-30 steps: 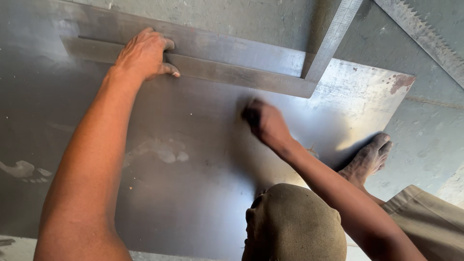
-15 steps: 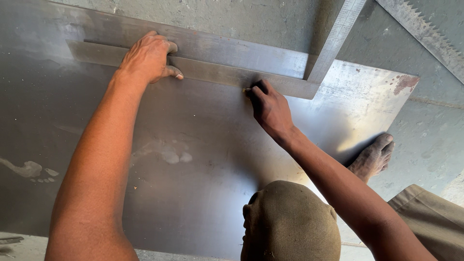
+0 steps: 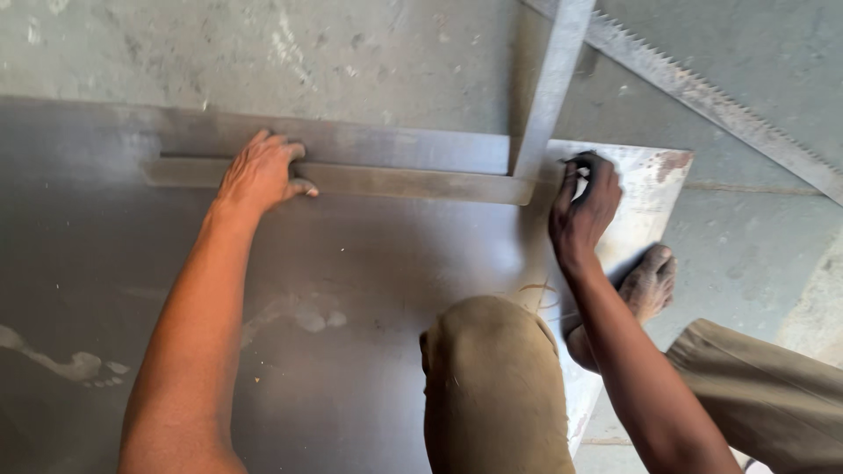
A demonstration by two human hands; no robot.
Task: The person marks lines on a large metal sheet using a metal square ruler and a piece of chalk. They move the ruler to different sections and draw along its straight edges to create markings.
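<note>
So this is scribing a line on sheet metal (image 3: 369, 351) lying flat on the concrete floor (image 3: 746, 228), using a big steel framing square (image 3: 413, 183) as the guide. The long blade runs across the sheet, the other leg goes up and off the far edge.

Left hand (image 3: 261, 173) is spread flat, palm down on the long blade, fingers draped over its far edge and thumb along the near edge. That's the right idea: weight goes straight down so the square can't skate. I'd say push from the shoulder, not just the fingertips.

Right hand (image 3: 584, 206) is curled closed around a small marking tool, right by the corner of the square, near the sheet's right end. I can't make out the tool itself, the fingers hide most of it.

Tips for doing this bit well, my take:
- keep the tip snug against the steel edge, leaning slightly into it
- one steady pass beats scratching back and forth
- that holding hand sits well away from the corner, so the corner end could pivot; watch for that
- the knee (image 3: 496, 386) and bare foot (image 3: 648, 281) are both on the sheet, which helps pin it down

There's also a long saw blade (image 3: 720, 96) lying on the floor at top right, clear of the work.
</note>
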